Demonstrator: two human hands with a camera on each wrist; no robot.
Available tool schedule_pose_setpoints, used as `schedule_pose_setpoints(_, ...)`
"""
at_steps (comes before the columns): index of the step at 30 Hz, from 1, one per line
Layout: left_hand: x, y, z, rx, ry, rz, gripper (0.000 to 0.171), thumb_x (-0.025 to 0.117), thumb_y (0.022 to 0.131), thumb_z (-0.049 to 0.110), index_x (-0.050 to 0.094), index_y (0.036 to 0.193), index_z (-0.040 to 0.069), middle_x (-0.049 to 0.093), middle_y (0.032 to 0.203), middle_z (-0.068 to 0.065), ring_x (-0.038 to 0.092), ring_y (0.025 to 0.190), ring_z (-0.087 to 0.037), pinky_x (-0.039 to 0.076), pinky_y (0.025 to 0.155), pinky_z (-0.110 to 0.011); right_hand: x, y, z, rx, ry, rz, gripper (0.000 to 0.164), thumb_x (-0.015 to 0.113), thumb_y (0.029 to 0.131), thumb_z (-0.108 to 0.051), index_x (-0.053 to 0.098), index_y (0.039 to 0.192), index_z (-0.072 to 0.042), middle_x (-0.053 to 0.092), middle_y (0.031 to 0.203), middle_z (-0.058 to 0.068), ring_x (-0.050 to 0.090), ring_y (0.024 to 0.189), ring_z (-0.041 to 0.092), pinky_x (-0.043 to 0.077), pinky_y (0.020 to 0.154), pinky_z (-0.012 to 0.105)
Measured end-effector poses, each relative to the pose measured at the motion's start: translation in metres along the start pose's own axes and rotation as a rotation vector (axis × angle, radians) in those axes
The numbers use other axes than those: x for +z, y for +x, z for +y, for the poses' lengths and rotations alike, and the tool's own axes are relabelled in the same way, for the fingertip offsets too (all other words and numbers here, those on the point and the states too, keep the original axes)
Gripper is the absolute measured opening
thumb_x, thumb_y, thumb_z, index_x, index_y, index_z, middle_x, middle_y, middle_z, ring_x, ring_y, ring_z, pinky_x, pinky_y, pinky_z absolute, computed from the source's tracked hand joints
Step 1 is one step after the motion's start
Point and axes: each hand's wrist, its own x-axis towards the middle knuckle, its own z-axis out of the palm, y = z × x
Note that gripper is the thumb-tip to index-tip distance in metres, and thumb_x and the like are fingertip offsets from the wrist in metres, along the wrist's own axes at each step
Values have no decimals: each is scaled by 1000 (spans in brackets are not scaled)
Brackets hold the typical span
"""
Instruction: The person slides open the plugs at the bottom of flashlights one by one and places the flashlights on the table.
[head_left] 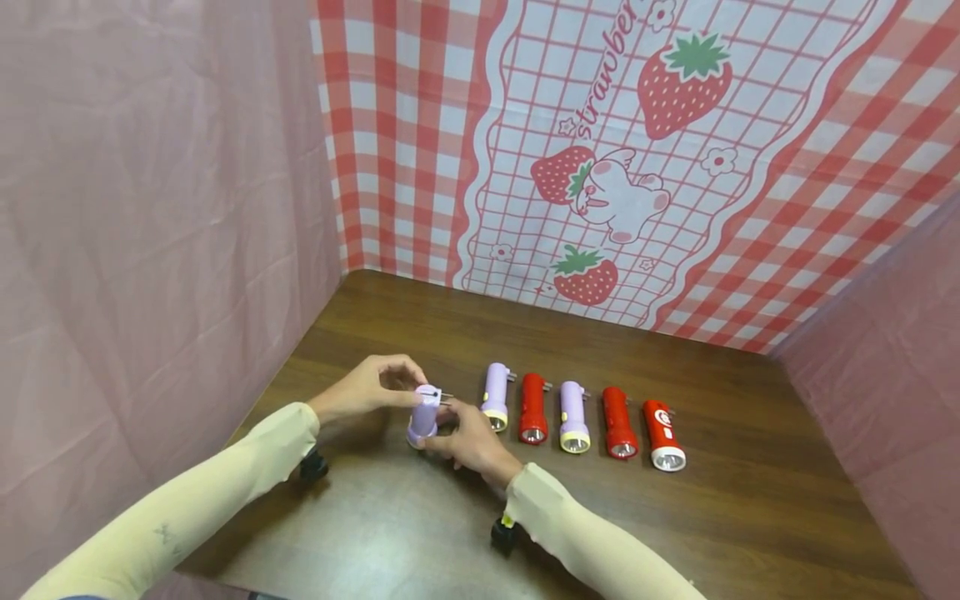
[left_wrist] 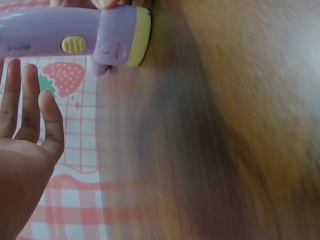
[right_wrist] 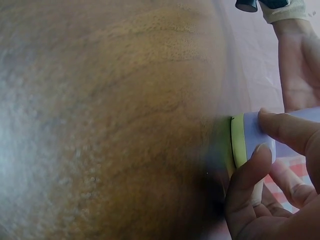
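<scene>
A lilac flashlight (head_left: 425, 419) with a pale yellow lens rim stands roughly upright between both hands, lens end down by the tabletop. Two metal plug prongs stick out from its tail end. My left hand (head_left: 375, 386) pinches the tail end, thumb against it; in the left wrist view several of its fingers (left_wrist: 31, 102) extend free of the flashlight. With thumb and fingers, my right hand (head_left: 472, 440) grips the lens end, as the right wrist view shows beside the yellow rim (right_wrist: 239, 141). Whether the rim touches the table is unclear.
Right of the hands, a row of flashlights lies on the wooden table (head_left: 720, 517): lilac (head_left: 496, 390), red (head_left: 532, 404), lilac (head_left: 572, 408), red (head_left: 617, 417), and red with a white rim (head_left: 663, 429). Pink curtains flank the table; a strawberry-print cloth (head_left: 420, 167) hangs behind.
</scene>
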Motion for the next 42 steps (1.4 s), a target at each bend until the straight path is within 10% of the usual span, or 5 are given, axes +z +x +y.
schedule_pose_setpoints(20,5,-7,-3,26,45,-25,33,81,91,21,73,123,21,73,117,2,66,111,-24,51,95,-49,2,-2,-1,-28,-36,21,39,89,82,-21,68,113,-9,71,101,2,62,64,15,52,47,32)
schedule_pose_setpoints(42,12,11,-2,-52,55,230,35,80,92,31,75,121,12,73,119,-4,66,111,-23,52,97,-45,3,-11,-2,-65,9,60,46,89,81,-15,62,115,0,71,104,9,58,51,15,54,44,35)
